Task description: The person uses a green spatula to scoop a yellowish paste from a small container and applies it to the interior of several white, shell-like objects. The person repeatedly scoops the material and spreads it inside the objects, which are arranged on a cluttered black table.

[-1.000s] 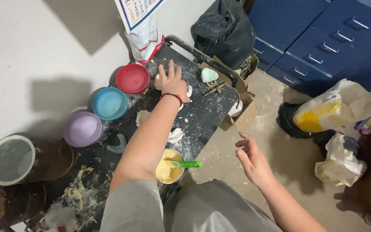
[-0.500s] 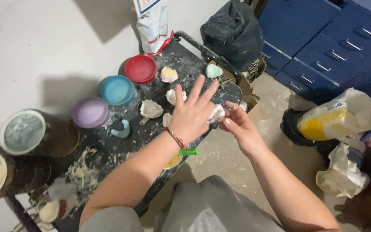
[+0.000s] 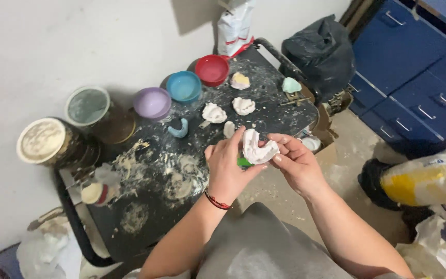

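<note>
A white plaster dental cast [image 3: 258, 148] is held between both hands over the near edge of a black, plaster-spattered table [image 3: 150, 217]. My left hand [image 3: 228, 168], with a red band at the wrist, grips its left side. My right hand [image 3: 296, 163] pinches its right side with fingers and thumb. A green tool handle [image 3: 243, 162] shows just below the cast. Other white casts [image 3: 213, 112] [image 3: 243, 105] lie on the table beyond my hands, with a yellowish one [image 3: 240, 80] and a pale green one [image 3: 291, 84] farther back.
Red [image 3: 211, 69], blue [image 3: 184, 86] and purple [image 3: 152, 102] bowls line the table's far side. Two lidded tins [image 3: 88, 106] [image 3: 42, 140] stand at left. A light blue tray [image 3: 179, 129] lies mid-table. A black bag [image 3: 321, 49], blue drawers [image 3: 414, 77] and plastic bags [image 3: 429, 181] are at right.
My left hand came back from the far side of the table. Both hands have met and now hold a white cast lifted off the table.
</note>
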